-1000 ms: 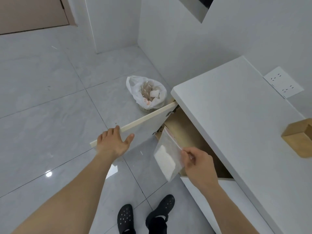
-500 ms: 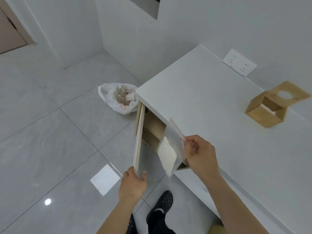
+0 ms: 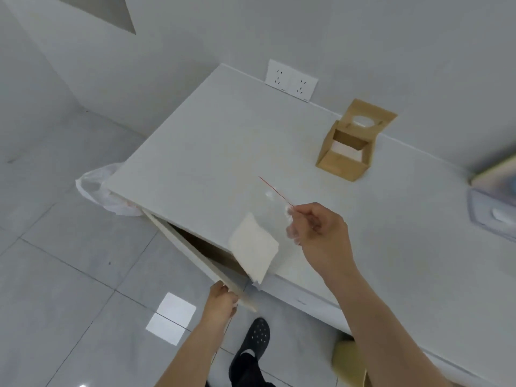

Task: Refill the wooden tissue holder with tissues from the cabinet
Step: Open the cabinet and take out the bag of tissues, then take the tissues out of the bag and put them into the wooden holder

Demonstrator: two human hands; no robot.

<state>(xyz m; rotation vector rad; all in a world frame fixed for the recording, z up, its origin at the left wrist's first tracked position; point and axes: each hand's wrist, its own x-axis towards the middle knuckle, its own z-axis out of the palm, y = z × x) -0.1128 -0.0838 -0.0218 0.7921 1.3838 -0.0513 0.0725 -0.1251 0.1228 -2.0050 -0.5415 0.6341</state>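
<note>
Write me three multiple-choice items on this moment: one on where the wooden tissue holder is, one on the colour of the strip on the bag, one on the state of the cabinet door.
1. Where is the wooden tissue holder?
A. On the floor by the shoe
B. On the white cabinet top, near the wall outlet
C. Inside the cabinet

2. What colour is the strip along the top of the clear bag of tissues?
A. Red
B. Blue
C. Green

3. What state is the cabinet door in?
A. Shut flat
B. Taken off
C. Partly open, with the left hand on its edge

Answers: 1 B, the holder stands on the top, its lid with the round hole tipped up. 2 A, a thin red line runs from the right hand, which pinches the bag. 3 C, a gap shows the brown inside behind the door.
</note>
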